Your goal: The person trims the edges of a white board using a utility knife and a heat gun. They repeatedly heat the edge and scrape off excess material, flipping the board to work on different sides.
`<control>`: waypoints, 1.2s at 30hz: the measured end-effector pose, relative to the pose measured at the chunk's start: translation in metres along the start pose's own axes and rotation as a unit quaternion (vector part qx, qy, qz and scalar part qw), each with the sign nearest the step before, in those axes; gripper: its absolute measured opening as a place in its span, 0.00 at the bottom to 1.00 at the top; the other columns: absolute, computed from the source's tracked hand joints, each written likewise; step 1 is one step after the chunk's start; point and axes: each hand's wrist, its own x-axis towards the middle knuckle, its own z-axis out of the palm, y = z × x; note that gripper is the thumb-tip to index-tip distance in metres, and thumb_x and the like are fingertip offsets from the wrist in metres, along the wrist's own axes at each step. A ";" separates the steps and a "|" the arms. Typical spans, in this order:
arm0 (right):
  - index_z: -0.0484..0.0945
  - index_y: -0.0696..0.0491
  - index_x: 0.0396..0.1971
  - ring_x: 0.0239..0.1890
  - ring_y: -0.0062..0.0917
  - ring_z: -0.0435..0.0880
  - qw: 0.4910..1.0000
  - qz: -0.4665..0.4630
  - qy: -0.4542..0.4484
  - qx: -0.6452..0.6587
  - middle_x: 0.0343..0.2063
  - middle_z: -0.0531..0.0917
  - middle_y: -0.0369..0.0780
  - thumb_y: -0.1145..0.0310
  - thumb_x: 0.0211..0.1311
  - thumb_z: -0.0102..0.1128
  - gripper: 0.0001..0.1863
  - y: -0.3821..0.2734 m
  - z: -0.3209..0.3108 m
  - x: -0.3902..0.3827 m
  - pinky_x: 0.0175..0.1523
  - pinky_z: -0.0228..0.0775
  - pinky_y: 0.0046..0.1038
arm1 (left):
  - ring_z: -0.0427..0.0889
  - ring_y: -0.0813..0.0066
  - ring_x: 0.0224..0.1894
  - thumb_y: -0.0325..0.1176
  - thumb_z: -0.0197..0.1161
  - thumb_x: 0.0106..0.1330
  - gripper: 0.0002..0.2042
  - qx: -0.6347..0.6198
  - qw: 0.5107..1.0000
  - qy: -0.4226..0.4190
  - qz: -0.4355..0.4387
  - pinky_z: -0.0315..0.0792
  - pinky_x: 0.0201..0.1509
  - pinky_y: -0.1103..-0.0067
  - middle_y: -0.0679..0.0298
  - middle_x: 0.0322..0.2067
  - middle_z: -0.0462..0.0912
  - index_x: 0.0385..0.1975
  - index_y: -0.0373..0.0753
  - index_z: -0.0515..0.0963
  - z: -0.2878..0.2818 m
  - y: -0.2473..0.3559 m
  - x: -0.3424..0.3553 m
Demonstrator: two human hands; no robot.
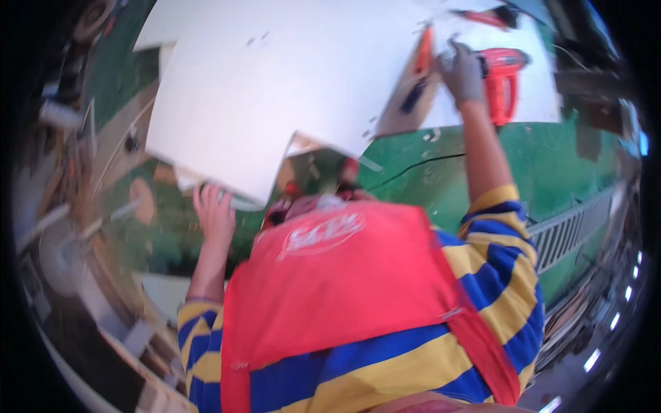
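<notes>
My left hand [213, 210] has slightly bent, separated fingers at the lower-left edge of the large white board [220, 103], by a small dark piece that is hard to make out. My right hand [463, 74], in a grey glove, is open, its fingers apart on a smaller white board [529, 96], just left of a red heat-gun or drill-like power tool [504, 72]. Left of that hand lie an orange-handled tool [423, 49] and a dark blue tool [413, 95]. A red-and-black tool [485, 17] lies at the top right.
The boards rest on a green work surface [564, 158], crossed by a black cable [416, 165]. A slotted metal rail [568, 230] runs at the right. Wood pieces [141, 330] and assorted clutter line the left, and long strips [571, 310] lie at the lower right.
</notes>
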 end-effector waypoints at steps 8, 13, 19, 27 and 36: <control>0.67 0.51 0.64 0.48 0.44 0.84 0.980 0.166 -0.103 -0.031 0.48 0.82 0.54 0.50 0.56 0.64 0.38 0.054 -0.003 0.027 0.54 0.75 0.38 | 0.70 0.66 0.57 0.29 0.68 0.49 0.13 -0.016 0.991 0.015 0.129 0.59 0.64 0.64 0.67 0.44 0.73 0.37 0.47 0.81 -0.017 -0.045 0.024; 0.66 0.59 0.63 0.46 0.24 0.79 0.857 0.199 0.006 0.475 0.47 0.79 0.42 0.65 0.67 0.51 0.26 -0.096 -0.086 -0.101 0.53 0.72 0.24 | 0.65 0.68 0.64 0.33 0.67 0.53 0.10 -0.056 0.963 0.021 0.264 0.55 0.69 0.64 0.68 0.54 0.72 0.36 0.50 0.80 -0.001 -0.073 0.029; 0.65 0.55 0.64 0.41 0.22 0.79 0.738 0.354 -0.084 0.568 0.46 0.77 0.39 0.48 0.73 0.49 0.30 -0.285 -0.011 -0.300 0.45 0.72 0.26 | 0.58 0.64 0.72 0.33 0.64 0.60 0.09 -0.099 0.853 -0.010 0.513 0.48 0.76 0.62 0.64 0.68 0.65 0.41 0.50 0.79 -0.003 -0.095 0.092; 0.59 0.57 0.69 0.61 0.30 0.71 0.707 0.330 0.071 0.622 0.61 0.72 0.45 0.52 0.77 0.40 0.30 -0.359 0.085 -0.301 0.66 0.60 0.28 | 0.54 0.62 0.75 0.37 0.61 0.61 0.18 -0.106 0.711 -0.050 0.693 0.46 0.78 0.64 0.61 0.72 0.58 0.51 0.44 0.75 -0.008 -0.067 0.159; 0.57 0.60 0.69 0.65 0.34 0.67 0.751 0.311 0.079 0.578 0.64 0.69 0.48 0.50 0.77 0.36 0.33 -0.365 0.076 -0.307 0.69 0.55 0.29 | 0.44 0.64 0.78 0.49 0.62 0.61 0.43 -0.051 0.796 -0.031 0.602 0.36 0.79 0.62 0.59 0.75 0.47 0.74 0.44 0.51 -0.016 -0.044 0.173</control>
